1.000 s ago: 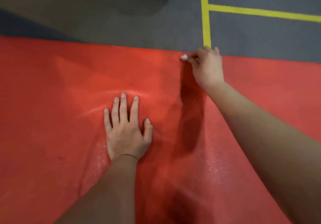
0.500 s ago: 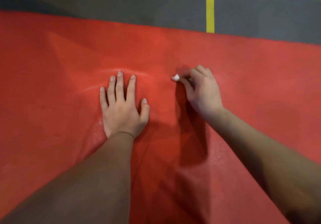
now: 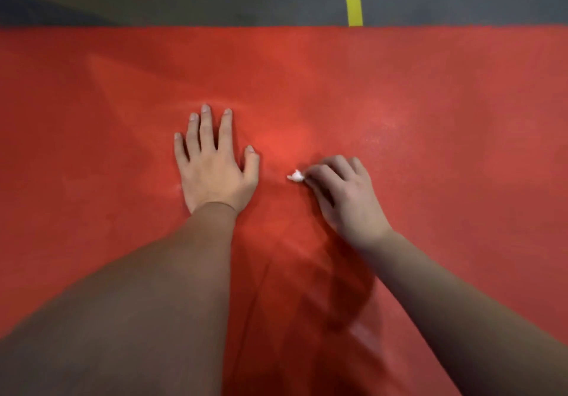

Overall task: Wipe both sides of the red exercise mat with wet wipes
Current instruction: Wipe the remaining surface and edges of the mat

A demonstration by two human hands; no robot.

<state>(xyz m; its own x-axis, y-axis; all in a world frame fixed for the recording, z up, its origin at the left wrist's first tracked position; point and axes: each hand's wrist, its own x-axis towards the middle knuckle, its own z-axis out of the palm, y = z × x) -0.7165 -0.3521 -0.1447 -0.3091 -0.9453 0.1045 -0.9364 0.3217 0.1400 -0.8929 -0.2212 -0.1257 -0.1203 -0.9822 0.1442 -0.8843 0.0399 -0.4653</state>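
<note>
Head view: red exercise mat [image 3: 430, 103], soft, probably light; lift by 12 o'clock edge. Left hand [image 3: 215, 165] flat, spread; right hand [image 3: 344, 192], 3 o'clock of it, pinches wet wipe [image 3: 295, 176].

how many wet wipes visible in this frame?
1. A small white wet wipe, wadded up and pinched by the right hand against the red mat, just right of the flat left hand. Part of it may be hidden under the curled fingers.
</note>
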